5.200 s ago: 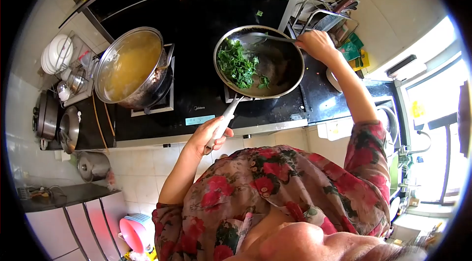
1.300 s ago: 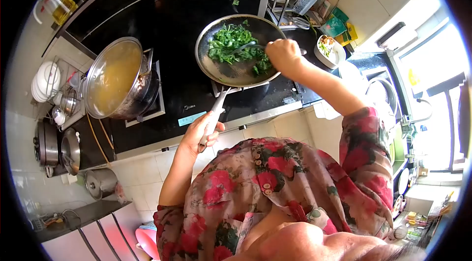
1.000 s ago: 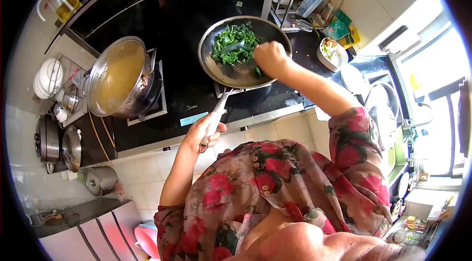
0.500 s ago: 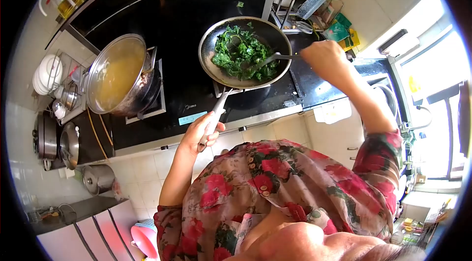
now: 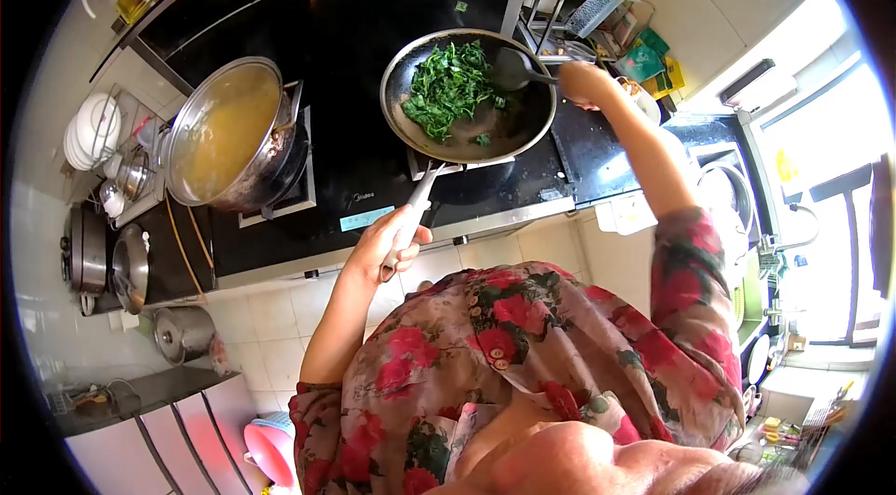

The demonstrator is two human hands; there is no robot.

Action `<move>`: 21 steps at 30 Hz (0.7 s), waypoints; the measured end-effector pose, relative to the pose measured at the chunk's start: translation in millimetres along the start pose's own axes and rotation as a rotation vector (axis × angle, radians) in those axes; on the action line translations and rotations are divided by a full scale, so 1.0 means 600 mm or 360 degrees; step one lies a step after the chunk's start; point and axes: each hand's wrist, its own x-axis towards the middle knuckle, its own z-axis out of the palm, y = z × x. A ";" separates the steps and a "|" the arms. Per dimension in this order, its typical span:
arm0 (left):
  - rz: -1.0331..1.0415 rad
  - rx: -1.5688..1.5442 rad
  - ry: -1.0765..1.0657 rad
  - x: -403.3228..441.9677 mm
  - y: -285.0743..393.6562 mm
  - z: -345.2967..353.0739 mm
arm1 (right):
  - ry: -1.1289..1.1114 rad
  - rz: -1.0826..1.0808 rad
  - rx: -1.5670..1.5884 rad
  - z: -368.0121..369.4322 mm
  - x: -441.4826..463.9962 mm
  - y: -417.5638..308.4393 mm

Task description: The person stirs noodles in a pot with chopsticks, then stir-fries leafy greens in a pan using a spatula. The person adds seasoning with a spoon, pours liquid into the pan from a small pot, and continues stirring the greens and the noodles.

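Note:
My left hand (image 5: 386, 245) is closed round the pale handle of a frying pan (image 5: 411, 133) that sits on the right burner. Chopped leafy greens (image 5: 448, 92) lie heaped in the pan's left and middle part, with a few loose bits on its bare lower right. At the pan's right rim, my right hand (image 5: 586, 84) grips the handle of a dark spatula (image 5: 511, 71). The spatula's blade is inside the pan, just right of the greens. Whether the blade touches the pan I cannot tell.
A big pot (image 5: 224, 136) of yellowish liquid stands on the left burner. Behind my right hand are a metal rack (image 5: 583, 10) with knives and a grater, and a bowl (image 5: 639, 98). Lidded pots (image 5: 86, 252) and plates (image 5: 93, 131) are at far left. The window is on the right.
My right hand has moved up and slightly left with the spatula. Its blade has left the lower right of the greens, which are now gathered further left. My left hand still holds the pan.

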 end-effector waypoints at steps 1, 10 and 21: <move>0.0008 -0.0002 -0.0002 0.002 -0.001 0.000 | -0.0485 -0.0028 0.0209 0.020 0.060 0.005; 0.0011 0.0014 -0.0039 0.000 0.000 0.002 | 0.0659 -0.0482 0.0044 0.022 -0.056 -0.096; -0.0003 0.0044 0.0109 -0.004 0.002 0.016 | 0.0683 -0.0346 -0.0298 -0.051 0.010 -0.190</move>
